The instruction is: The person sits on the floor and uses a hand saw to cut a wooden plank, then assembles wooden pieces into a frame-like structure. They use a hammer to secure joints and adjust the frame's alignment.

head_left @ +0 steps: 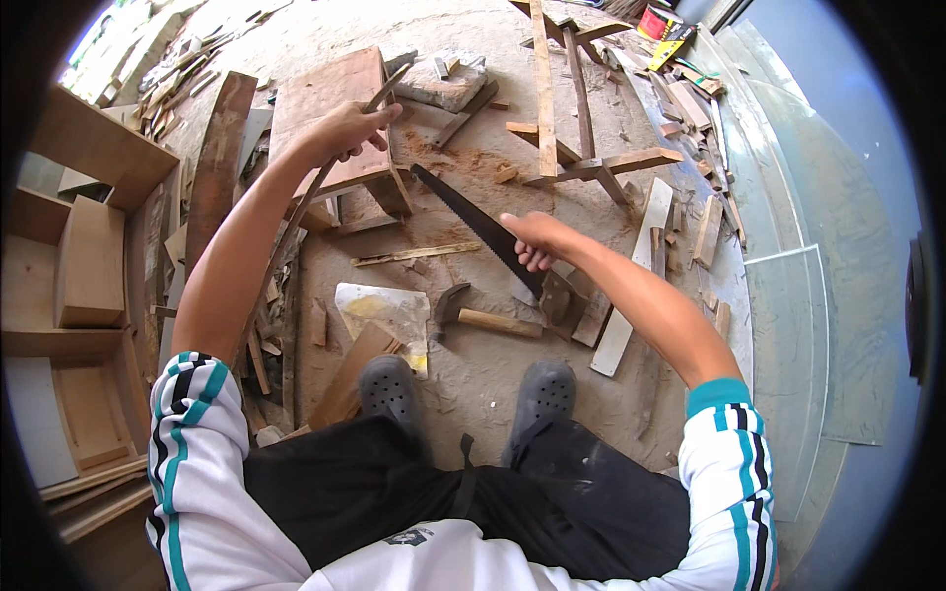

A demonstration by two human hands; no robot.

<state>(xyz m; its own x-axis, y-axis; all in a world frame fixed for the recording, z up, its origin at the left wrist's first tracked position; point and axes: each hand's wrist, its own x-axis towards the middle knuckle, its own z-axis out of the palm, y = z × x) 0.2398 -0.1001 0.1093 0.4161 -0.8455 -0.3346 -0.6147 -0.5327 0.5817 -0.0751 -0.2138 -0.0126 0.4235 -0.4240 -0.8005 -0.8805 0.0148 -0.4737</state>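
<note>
My left hand point(347, 130) grips a long thin curved strip of wood point(317, 187) that runs from the top of a low wooden stool point(325, 94) down toward my left side. A hand saw point(471, 219) with a dark blade is in my right hand point(532, 239), held by its wooden handle point(557, 298), blade pointing up-left toward the stool. A hammer point(483, 317) with a wooden handle lies on the dusty floor just below the saw. My two grey clogs point(463, 389) stand beneath it.
Sawdust and wood offcuts litter the floor. A wooden frame of slats point(572, 128) lies at the upper right, plywood boxes and shelves point(84, 266) on the left, glass sheets point(788, 325) along the right. A dark plank point(219, 158) leans beside the stool.
</note>
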